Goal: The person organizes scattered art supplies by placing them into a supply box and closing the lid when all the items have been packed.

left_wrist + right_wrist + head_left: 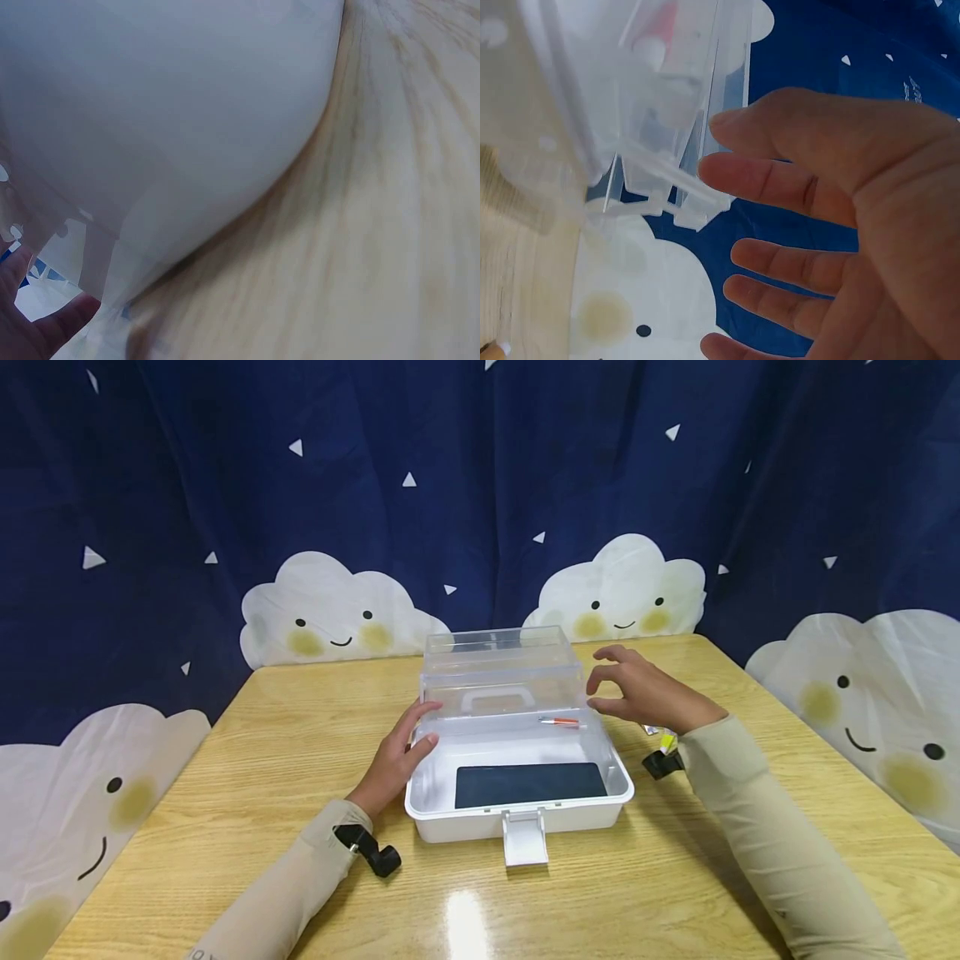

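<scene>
A white plastic storage box (517, 820) stands with its clear lid (502, 656) swung up at the back, its front latch (525, 839) hanging down. Inside it are a flat dark rectangular slab (530, 785) and an orange-and-white pen (560, 722). My left hand (393, 762) rests at the box's left side, thumb over the rim and index finger by the lid's lower corner. Beside the lid's right edge is my right hand (641, 687), fingers bent and apart with nothing between them. In the right wrist view, the thumb and index fingertips are close to the clear lid (671, 105).
Small items, one of them yellow (667, 742), lie on the wooden table (330, 710) right of the box, partly hidden by the right wrist. A dark blue curtain (480, 485) with white clouds hangs behind the table and along its sides.
</scene>
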{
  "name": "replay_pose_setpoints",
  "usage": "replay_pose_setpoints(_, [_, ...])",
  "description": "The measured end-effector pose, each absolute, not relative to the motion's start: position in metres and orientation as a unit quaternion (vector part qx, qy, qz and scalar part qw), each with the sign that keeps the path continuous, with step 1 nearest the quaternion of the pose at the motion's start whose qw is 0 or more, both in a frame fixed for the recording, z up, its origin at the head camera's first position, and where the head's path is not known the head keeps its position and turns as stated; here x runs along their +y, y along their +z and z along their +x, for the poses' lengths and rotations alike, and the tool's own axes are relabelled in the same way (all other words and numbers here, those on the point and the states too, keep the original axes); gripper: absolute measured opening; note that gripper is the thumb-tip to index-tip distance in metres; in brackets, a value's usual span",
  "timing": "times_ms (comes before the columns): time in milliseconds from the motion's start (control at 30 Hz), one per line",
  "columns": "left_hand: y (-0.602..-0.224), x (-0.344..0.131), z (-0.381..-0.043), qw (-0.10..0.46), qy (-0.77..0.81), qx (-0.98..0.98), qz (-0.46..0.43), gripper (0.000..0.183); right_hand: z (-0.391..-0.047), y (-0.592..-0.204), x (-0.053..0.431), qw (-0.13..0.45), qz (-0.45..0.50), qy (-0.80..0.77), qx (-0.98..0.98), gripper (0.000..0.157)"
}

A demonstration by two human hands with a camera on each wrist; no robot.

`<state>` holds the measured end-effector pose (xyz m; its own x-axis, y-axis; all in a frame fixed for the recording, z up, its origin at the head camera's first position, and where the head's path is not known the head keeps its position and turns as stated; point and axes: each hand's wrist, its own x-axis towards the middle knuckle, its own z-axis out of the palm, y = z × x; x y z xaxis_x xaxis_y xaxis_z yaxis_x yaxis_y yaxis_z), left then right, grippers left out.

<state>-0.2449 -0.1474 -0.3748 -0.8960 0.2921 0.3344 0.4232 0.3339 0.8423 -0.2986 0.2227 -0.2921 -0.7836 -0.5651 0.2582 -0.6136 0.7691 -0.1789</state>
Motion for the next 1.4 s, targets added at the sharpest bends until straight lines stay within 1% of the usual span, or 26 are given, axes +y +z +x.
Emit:
replay_pose_setpoints(167, [-0.375, -0.148, -0.244, 0.061, -0.534, -0.815, -0.219, 0.047, -0.303, -0.294, 0.230, 0.092, 0.310, 0.138, -0.936, 0.006])
replay_pose_setpoints(367, [-0.375, -0.148, -0.244, 0.060, -0.532, -0.815, -0.219, 0.047, -0.306, -0.295, 0.234, 0.071, 0.282, 0.135, -0.947, 0.006])
replay_pose_setpoints(700, [-0.375, -0.148, -0.244, 0.059, -0.533, -0.815, -0.219, 0.047, -0.312, -0.299, 0.240, 0.046, 0.236, 0.120, -0.963, 0.011])
replay_pose_setpoints(1033, [-0.374, -0.148, -0.244, 0.064, -0.531, -0.815, -0.221, 0.047, -0.316, -0.304, 0.246, 0.044, 0.214, 0.095, -0.971, 0.015])
replay_pose_setpoints(1400, [-0.374, -0.148, -0.244, 0.060, -0.530, -0.818, -0.217, 0.047, -0.323, -0.311, 0.252, 0.022, 0.173, 0.081, -0.981, 0.021])
